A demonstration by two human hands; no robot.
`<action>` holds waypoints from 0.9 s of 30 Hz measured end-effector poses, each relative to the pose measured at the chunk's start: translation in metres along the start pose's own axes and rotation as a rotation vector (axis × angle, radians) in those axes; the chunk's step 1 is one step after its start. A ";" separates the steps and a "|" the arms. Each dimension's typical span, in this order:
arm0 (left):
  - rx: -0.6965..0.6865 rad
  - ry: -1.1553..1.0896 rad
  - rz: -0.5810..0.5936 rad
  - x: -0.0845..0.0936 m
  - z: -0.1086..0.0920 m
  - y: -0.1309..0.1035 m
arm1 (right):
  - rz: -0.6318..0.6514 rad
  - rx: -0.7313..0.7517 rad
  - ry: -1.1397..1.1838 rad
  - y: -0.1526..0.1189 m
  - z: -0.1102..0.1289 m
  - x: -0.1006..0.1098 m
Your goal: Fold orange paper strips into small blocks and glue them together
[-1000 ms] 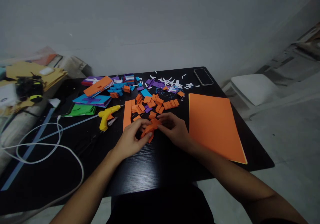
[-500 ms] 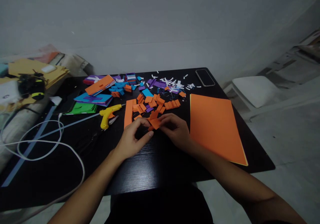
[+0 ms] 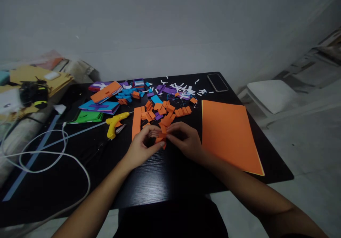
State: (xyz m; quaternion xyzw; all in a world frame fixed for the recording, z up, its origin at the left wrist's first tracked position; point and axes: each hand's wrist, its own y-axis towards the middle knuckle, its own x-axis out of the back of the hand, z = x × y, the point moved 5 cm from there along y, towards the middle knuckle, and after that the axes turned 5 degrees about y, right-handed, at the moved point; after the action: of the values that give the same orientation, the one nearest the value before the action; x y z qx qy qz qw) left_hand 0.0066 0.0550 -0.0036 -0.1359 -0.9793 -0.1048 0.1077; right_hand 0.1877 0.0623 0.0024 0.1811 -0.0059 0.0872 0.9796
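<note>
Between my two hands is a small folded piece of orange paper [image 3: 161, 137], partly hidden by the fingers. My left hand [image 3: 144, 146] is closed on its left side, with the thumb below and the fingers curled behind. My right hand [image 3: 186, 138] pinches the right edge between thumb and index finger. Just beyond the fingertips lies a pile of small folded orange pieces [image 3: 161, 107]. A longer orange paper strip [image 3: 136, 121] lies by my left knuckles. To the right of my right hand rests a stack of orange sheets [image 3: 226, 135] with a yellow edge.
A yellow glue gun [image 3: 114, 122] lies left of my hands, beside dark-handled scissors [image 3: 121, 128]. Folded paper stacks [image 3: 99, 106], purple strips [image 3: 169, 89] and white scraps [image 3: 183, 88] are farther back. A phone [image 3: 217, 82] lies at the back right, and a white cable [image 3: 66, 153] loops at left.
The orange piece has been turned and lowered slightly between my fingers. My left fingers are curled more around it; both hands stay in nearly the same place.
</note>
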 end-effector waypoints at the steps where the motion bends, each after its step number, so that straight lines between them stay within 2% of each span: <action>1: 0.005 0.010 -0.009 0.000 0.002 0.000 | -0.004 -0.052 0.035 0.000 -0.004 0.000; 5: 0.017 0.020 -0.025 -0.002 0.006 0.000 | -0.022 -0.160 0.117 -0.001 -0.014 -0.001; 10: 0.007 0.058 -0.022 -0.002 0.005 -0.001 | -0.033 -0.070 0.074 0.001 -0.007 0.001; 13: 0.006 0.075 -0.025 -0.002 0.005 -0.001 | -0.054 -0.070 0.069 0.002 -0.005 0.002; 21: 0.060 0.003 0.017 -0.006 0.006 0.000 | -0.226 -0.259 0.251 0.003 -0.017 0.010; 27: 0.088 -0.056 0.027 -0.007 0.006 -0.001 | -0.248 -0.342 0.282 0.004 -0.018 0.012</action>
State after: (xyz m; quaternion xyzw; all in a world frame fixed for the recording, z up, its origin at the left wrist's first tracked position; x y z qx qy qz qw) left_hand 0.0121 0.0536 -0.0114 -0.1471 -0.9836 -0.0565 0.0874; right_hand 0.1980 0.0742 -0.0129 -0.0018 0.1384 -0.0116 0.9903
